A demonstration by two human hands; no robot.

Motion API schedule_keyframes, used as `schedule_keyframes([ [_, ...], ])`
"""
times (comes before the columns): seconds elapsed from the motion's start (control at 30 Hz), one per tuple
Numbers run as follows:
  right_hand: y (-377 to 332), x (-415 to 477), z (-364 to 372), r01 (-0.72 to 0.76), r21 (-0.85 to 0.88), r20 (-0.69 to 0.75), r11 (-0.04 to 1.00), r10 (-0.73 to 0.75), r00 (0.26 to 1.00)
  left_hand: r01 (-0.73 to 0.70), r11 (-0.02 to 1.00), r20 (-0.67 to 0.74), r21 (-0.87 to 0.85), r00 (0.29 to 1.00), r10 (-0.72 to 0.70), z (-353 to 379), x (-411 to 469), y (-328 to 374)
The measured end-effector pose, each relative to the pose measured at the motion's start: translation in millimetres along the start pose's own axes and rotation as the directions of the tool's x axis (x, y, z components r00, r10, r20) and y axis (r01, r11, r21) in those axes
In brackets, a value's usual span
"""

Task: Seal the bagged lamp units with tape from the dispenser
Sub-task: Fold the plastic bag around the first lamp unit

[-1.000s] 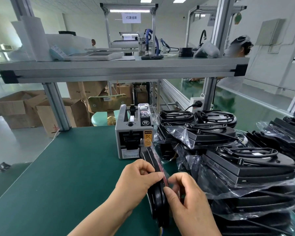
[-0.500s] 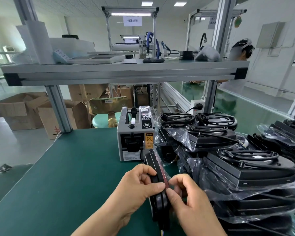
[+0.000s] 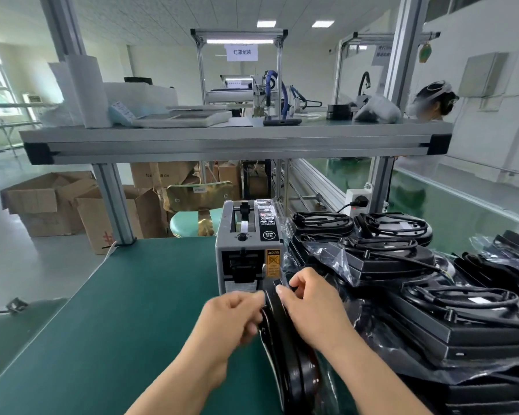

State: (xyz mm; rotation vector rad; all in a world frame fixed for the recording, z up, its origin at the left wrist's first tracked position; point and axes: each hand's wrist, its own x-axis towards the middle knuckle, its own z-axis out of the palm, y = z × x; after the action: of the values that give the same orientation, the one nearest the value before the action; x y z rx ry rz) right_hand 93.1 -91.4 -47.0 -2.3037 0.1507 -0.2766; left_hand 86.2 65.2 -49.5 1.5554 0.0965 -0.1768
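Observation:
A black bagged lamp unit (image 3: 285, 351) stands on edge on the green table (image 3: 126, 324), just in front of the grey tape dispenser (image 3: 247, 247). My left hand (image 3: 232, 317) grips its left side with curled fingers. From the right, my right hand (image 3: 310, 304) pinches the unit's top edge, fingertips near the dispenser's front. I see no piece of tape clearly. Motion blur softens the left hand.
Several more bagged lamp units (image 3: 402, 265) with coiled cables are stacked to the right. An aluminium shelf (image 3: 234, 142) crosses overhead. Cardboard boxes (image 3: 57, 205) sit on the floor at the back left. A person (image 3: 431, 103) stands beyond the shelf at the right.
Both hands slid forward along the lamp unit's top edge toward the dispenser. The right hand has moved further up, its fingers now by the dispenser's front.

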Motion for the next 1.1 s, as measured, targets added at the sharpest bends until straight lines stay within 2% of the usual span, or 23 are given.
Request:
schedule_keyframes([
  [0.07,3.6,-1.6,2.4,-0.014,0.039,-0.014,0.999,0.014,1.000,0.062,0.982,-0.169,-0.176,0.981,-0.092,-4.0,29.3,5.6],
  [0.13,4.9,-3.6,2.8,-0.007,0.032,-0.021,0.999,0.008,1.000,0.121,0.952,-0.237,-0.282,0.953,-0.191,-4.2,54.2,8.4],
  [0.3,2.1,-6.0,2.4,0.016,-0.004,-0.042,1.000,-0.016,0.999,0.216,0.882,-0.261,-0.419,0.902,-0.344,6.3,89.5,5.1],
  [0.53,1.9,-7.0,1.8,0.026,0.001,-0.045,1.000,-0.026,0.999,0.228,0.813,-0.264,-0.536,0.869,-0.418,17.0,106.9,9.6],
  [0.7,2.2,-6.8,2.3,0.027,0.001,-0.055,1.000,-0.027,0.998,0.126,0.779,-0.367,-0.615,0.828,-0.424,27.6,104.5,13.7],
  [0.77,2.6,-6.7,2.6,0.027,0.010,-0.054,1.000,-0.027,0.998,0.077,0.808,-0.400,-0.585,0.839,-0.370,27.4,94.2,15.6],
  [0.83,3.1,-6.6,2.3,0.030,0.022,-0.056,0.999,-0.029,0.998,0.041,0.876,-0.357,-0.480,0.903,-0.238,21.5,80.0,16.7],
  [0.9,3.5,-6.5,1.9,0.038,0.039,-0.053,0.998,-0.036,0.998,-0.017,0.948,-0.223,-0.317,0.973,-0.057,12.3,60.7,17.9],
  [0.97,2.7,-5.9,1.3,0.030,0.063,-0.040,0.998,-0.027,0.999,-0.096,0.987,-0.027,-0.131,0.995,0.093,4.0,42.6,21.2],
  [1.03,1.0,-5.5,0.7,0.002,0.093,-0.020,0.996,0.000,1.000,-0.147,0.988,0.143,0.048,0.980,0.139,-0.2,31.6,26.5],
  [1.1,-0.5,-6.1,0.2,-0.013,0.106,-0.005,0.994,0.014,1.000,-0.177,0.962,0.214,0.208,0.968,0.132,-0.9,30.3,30.8],
])
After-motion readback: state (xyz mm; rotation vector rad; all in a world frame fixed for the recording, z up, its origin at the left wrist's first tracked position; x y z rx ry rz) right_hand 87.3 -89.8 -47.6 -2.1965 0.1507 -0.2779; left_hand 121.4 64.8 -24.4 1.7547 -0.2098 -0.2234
